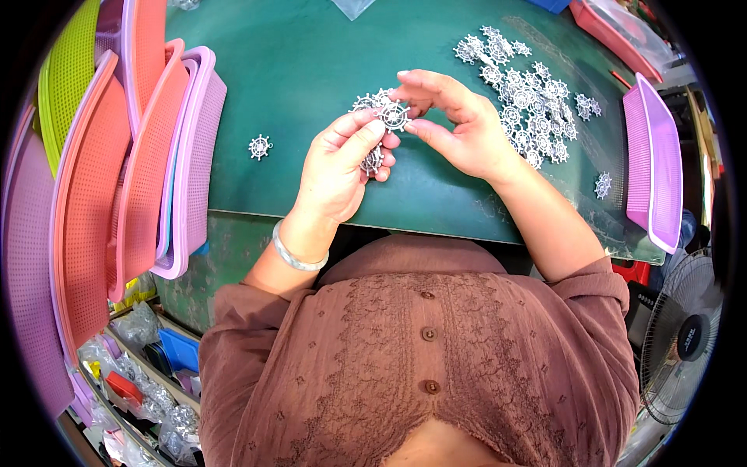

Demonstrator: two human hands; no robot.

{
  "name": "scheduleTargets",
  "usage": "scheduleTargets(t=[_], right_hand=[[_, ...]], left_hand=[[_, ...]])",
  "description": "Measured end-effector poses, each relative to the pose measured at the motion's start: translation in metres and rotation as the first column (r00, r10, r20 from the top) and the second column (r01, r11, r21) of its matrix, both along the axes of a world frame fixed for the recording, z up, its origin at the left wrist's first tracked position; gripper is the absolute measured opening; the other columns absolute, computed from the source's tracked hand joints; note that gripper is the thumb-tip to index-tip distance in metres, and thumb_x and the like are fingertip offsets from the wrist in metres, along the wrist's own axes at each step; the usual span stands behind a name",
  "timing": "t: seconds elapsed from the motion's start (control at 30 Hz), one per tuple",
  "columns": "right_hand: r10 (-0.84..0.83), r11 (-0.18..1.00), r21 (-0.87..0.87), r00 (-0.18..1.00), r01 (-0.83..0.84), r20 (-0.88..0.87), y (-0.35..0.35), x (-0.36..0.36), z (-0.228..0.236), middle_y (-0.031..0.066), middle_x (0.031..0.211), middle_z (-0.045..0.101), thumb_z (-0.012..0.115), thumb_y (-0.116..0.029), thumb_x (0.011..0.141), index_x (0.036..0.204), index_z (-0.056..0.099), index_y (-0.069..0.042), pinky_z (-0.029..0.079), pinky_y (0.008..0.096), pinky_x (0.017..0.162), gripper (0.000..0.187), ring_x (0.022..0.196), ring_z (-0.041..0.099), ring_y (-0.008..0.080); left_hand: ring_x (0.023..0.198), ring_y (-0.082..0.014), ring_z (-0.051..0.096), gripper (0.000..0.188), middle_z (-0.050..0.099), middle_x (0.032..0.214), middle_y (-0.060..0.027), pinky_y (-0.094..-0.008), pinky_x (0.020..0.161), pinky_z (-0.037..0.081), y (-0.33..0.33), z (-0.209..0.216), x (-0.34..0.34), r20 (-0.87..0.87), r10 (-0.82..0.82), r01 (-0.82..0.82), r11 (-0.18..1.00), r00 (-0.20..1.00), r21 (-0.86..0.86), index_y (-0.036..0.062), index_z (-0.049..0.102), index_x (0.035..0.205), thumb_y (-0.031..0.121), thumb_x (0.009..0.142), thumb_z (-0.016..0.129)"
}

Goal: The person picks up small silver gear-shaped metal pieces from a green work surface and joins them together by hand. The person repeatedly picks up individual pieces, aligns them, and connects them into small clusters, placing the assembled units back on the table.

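Observation:
My left hand (pixel 336 159) is closed around several silver ship's wheel charms (pixel 372 161), its thumb pressing on the uppermost charm (pixel 393 116). More of them show between its fingers. My right hand (pixel 459 124) reaches in from the right. Its thumb and a bent finger meet the rim of that same uppermost charm, while the index finger arches above it. A single charm (pixel 260 147) lies on the green table to the left of my hands. Beyond my right hand spreads a loose heap of like charms (pixel 537 105).
Stacked plastic baskets (pixel 144 187) in pink, purple and green stand along the left. A purple basket (pixel 652 159) sits at the table's right edge, near a fan (pixel 685 342). Below left, a shelf holds bagged parts (pixel 167 412). The green table (pixel 296 86) ends just before my body.

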State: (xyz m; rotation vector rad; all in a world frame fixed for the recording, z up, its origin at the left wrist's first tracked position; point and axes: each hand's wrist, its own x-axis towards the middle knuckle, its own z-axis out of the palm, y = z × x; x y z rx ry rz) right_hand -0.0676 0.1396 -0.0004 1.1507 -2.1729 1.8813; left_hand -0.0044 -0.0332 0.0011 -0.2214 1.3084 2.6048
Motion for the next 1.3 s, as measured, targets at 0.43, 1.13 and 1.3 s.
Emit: scheduleTargets(t=[0.43, 1.13, 1.3], right_hand=[[0.086, 0.996, 0.013, 0.996, -0.086, 0.021, 0.000, 0.001, 0.002, 0.0095, 0.101, 0.062, 0.060, 0.004, 0.073, 0.119, 0.050, -0.005, 0.048, 0.0309, 0.082, 0.047, 0.091, 0.060, 0.0202], [-0.178, 0.957, 0.223, 0.982, 0.186, -0.056, -0.007, -0.010, -0.008, 0.0082, 0.099, 0.061, 0.059, 0.005, 0.073, 0.118, 0.051, -0.009, 0.047, 0.0306, 0.081, 0.049, 0.093, 0.059, 0.0203], [-0.024, 0.998, -0.053, 0.994, 0.030, 0.109, -0.003, -0.009, -0.005, 0.0091, 0.105, 0.059, 0.059, 0.008, 0.075, 0.123, 0.046, -0.005, 0.045, 0.0291, 0.088, 0.051, 0.097, 0.057, 0.0166]], left_hand=[[0.082, -0.0192, 0.059, 0.035, 0.059, 0.095, -0.0105, -0.0304, 0.071, 0.050, -0.007, -0.010, -0.005, 0.019, 0.002, -0.006, 0.982, 1.000, 0.186, -0.0035, 0.050, 0.112, 0.023, 0.093, 0.039], [0.080, -0.0191, 0.061, 0.021, 0.060, 0.094, -0.0106, -0.0257, 0.062, 0.052, -0.008, -0.003, -0.001, 0.047, 0.090, -0.087, 0.995, 0.995, -0.056, -0.0005, 0.056, 0.103, 0.000, 0.083, 0.051], [0.076, -0.0187, 0.060, 0.020, 0.060, 0.093, -0.0114, -0.0264, 0.059, 0.051, -0.011, -0.007, -0.003, 0.040, 0.071, -0.069, 0.997, 0.997, -0.028, -0.0008, 0.055, 0.104, 0.003, 0.085, 0.049]])
